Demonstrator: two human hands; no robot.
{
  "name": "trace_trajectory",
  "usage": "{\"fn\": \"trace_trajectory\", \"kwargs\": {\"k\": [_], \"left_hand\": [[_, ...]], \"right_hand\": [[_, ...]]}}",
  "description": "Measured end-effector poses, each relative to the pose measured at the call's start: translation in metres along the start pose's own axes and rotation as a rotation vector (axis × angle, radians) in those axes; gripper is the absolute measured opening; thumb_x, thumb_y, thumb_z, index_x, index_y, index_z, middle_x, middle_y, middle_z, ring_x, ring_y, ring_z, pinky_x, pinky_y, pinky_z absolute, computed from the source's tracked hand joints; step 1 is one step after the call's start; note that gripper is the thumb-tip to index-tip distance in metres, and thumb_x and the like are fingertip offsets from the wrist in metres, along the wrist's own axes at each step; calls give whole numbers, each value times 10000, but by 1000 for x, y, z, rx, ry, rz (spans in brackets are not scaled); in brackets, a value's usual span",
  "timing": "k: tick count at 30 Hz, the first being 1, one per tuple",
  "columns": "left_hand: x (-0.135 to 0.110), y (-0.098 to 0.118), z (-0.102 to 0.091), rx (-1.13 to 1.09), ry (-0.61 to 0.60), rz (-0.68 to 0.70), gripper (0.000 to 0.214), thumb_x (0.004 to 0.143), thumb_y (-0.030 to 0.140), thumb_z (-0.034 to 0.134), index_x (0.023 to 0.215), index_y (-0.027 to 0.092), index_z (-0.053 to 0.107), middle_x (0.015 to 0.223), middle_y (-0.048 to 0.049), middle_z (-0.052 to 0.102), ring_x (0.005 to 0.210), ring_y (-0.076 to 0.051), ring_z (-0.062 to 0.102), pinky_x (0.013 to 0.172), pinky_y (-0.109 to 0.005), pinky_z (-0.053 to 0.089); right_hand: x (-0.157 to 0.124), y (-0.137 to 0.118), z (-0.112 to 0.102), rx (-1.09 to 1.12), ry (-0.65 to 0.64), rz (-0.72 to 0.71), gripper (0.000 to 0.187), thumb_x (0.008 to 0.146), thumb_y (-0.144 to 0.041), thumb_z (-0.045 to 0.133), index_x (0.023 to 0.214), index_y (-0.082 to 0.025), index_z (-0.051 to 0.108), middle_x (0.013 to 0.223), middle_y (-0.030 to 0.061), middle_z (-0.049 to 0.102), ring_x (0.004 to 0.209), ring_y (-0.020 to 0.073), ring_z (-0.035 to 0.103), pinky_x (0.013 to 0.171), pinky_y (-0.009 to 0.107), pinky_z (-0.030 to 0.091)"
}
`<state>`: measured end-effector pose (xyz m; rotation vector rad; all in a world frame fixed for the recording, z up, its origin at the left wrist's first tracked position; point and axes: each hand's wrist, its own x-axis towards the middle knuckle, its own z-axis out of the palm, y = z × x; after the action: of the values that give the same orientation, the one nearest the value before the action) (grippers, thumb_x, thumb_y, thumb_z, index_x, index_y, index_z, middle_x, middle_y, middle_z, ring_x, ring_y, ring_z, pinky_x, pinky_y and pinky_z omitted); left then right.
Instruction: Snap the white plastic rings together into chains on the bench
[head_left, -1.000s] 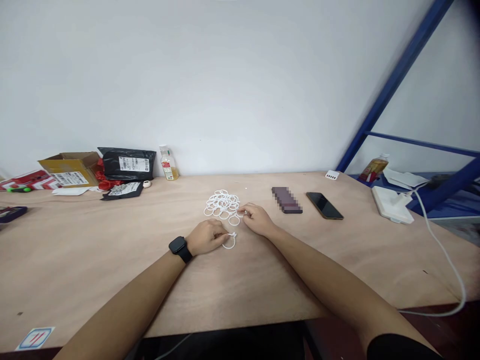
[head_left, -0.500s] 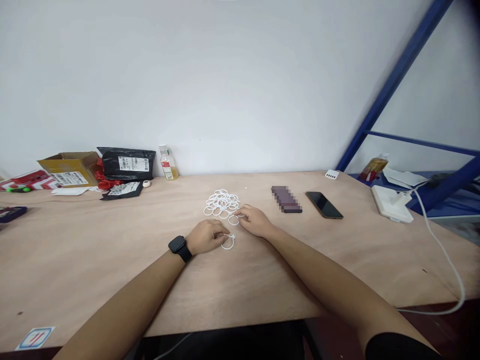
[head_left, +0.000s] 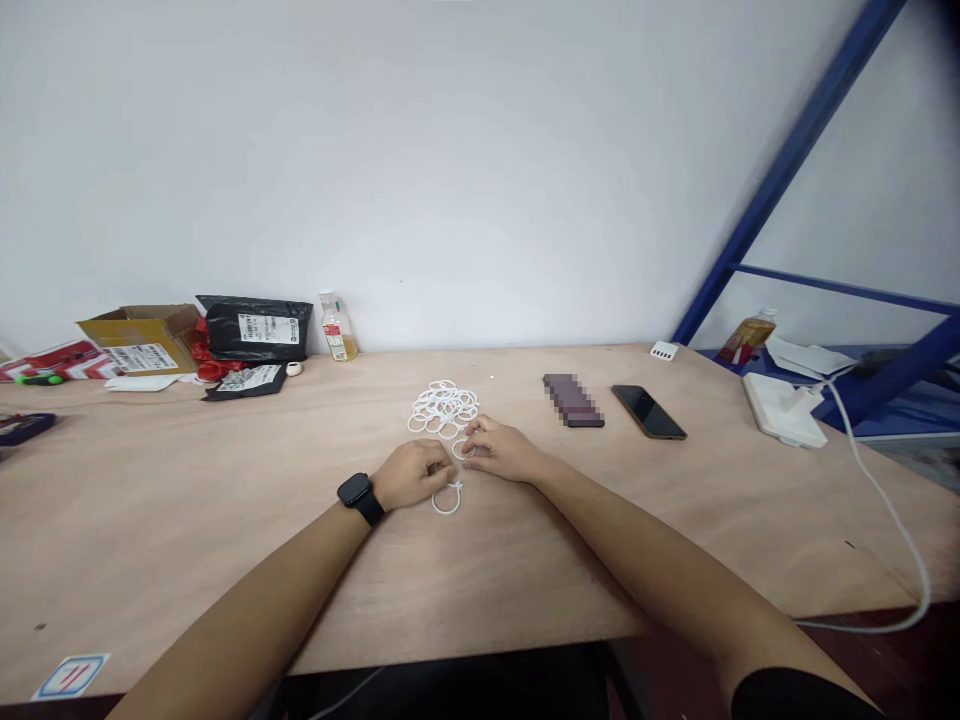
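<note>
A pile of white plastic rings (head_left: 442,406) lies on the wooden table (head_left: 225,520) just beyond both hands. My left hand (head_left: 411,473), with a black smartwatch (head_left: 358,494) on its wrist, is closed in a pinch on a white ring (head_left: 447,497) that rests on the table in front of it. My right hand (head_left: 501,450) is curled with its fingertips pinching another white ring at the near edge of the pile. The two hands almost touch.
A pixelated dark object (head_left: 573,399) and a black phone (head_left: 649,411) lie right of the pile. A small bottle (head_left: 337,326), black bags (head_left: 256,328) and a cardboard box (head_left: 141,340) stand at the back left. A white charger (head_left: 784,409) with its cable (head_left: 892,520) sits at right beside a blue frame (head_left: 787,160).
My right hand drew a ring from the pile towards my left hand. The ring held by my left hand shifted slightly left and nearer to me.
</note>
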<state>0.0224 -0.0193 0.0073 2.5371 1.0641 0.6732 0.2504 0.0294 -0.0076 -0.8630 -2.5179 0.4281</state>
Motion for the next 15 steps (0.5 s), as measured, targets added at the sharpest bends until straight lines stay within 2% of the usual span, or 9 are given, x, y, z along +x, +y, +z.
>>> {"fn": "trace_trajectory", "kwargs": {"k": [5, 9, 11, 15], "left_hand": [[0, -2, 0, -10, 74, -161, 262, 918, 339, 487, 1032, 200, 678, 861, -36, 692, 734, -155, 593, 697, -270, 439], [1, -6, 2, -96, 181, -227, 376, 948, 415, 436, 1175, 189, 634, 1039, -78, 703, 864, -193, 628, 789, -302, 461], [1, -7, 3, -154, 206, -226, 375, 951, 419, 426, 1152, 188, 642, 1066, -75, 699, 905, -195, 627, 818, -298, 460], [2, -6, 3, -211, 160, -242, 342, 940, 403, 424, 893, 167, 666, 761, -16, 661, 695, -144, 573, 664, -244, 431]], "right_hand": [[1, -4, -1, -53, 29, -88, 81, 885, -202, 604, 892, -210, 684, 1069, 48, 586, 915, 157, 597, 787, 270, 482], [2, -14, -2, -85, 105, -225, 107, 914, -203, 563, 945, -203, 665, 1050, 59, 611, 931, 164, 587, 794, 275, 490], [3, -20, -1, -114, 133, -304, 125, 926, -195, 540, 960, -203, 660, 1035, 56, 638, 942, 169, 590, 811, 286, 499], [3, -30, 4, -182, 181, -449, 178, 949, -182, 483, 938, -190, 661, 1041, 67, 675, 966, 177, 612, 834, 309, 524]]}}
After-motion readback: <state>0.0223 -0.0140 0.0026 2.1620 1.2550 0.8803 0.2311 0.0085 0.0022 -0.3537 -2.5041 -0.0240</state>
